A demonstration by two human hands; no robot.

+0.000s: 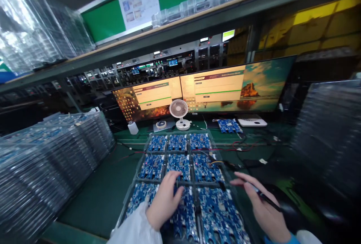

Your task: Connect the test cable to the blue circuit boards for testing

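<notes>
My left hand [166, 199] is over a clear plastic tray [127, 195] of blue circuit boards. Its thumb and fingers are apart, with the fingertips at the lower edge of the middle circuit board [178, 164]. What lies under the palm is hidden. To the right of the tray is my right hand [265, 210], closed around a thin, dark, pen-like tool [266, 199] that slants across it. Its fingertips point left, near a black connector [222, 185] by the tray's edge. Colored wires [216, 162] lead onto the right board in the middle row.
Tall stacks of plastic trays stand on the left [56, 161] and right [324, 131]. Behind the tray are a small white fan [179, 109], two monitors [267, 86], another blue board [229, 125] and a white device [252, 122]. Cables cross the green mat. A shelf [169, 29] hangs overhead.
</notes>
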